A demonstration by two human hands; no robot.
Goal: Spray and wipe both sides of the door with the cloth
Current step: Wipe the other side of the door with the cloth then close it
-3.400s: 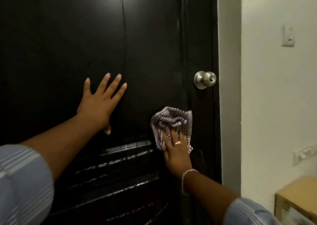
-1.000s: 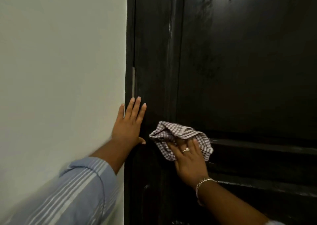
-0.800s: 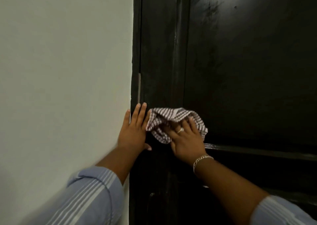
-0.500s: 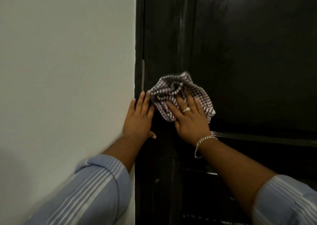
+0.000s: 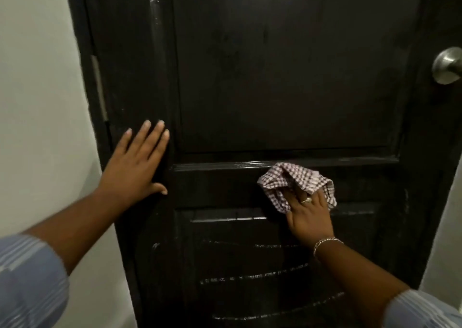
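Note:
A black panelled door (image 5: 287, 77) fills most of the view. My right hand (image 5: 308, 219) presses a crumpled checked cloth (image 5: 295, 180) flat against the door's middle rail, right of centre, with its fingers straight over the cloth. My left hand (image 5: 136, 165) lies flat on the door's left stile, fingers spread and pointing up, near the hinge side. The lower panel has slats that show wet streaks. No spray bottle is in view.
A round metal door knob (image 5: 448, 65) sticks out at the right edge. A pale wall (image 5: 37, 102) borders the door frame on the left, with a hinge (image 5: 98, 87) at the frame. Another strip of pale wall shows at the lower right.
My right hand has slid the cloth from the hinge-side stile down and to the right onto the middle rail. My left hand stays flat on the left stile. The view has shifted right, and the knob shows again.

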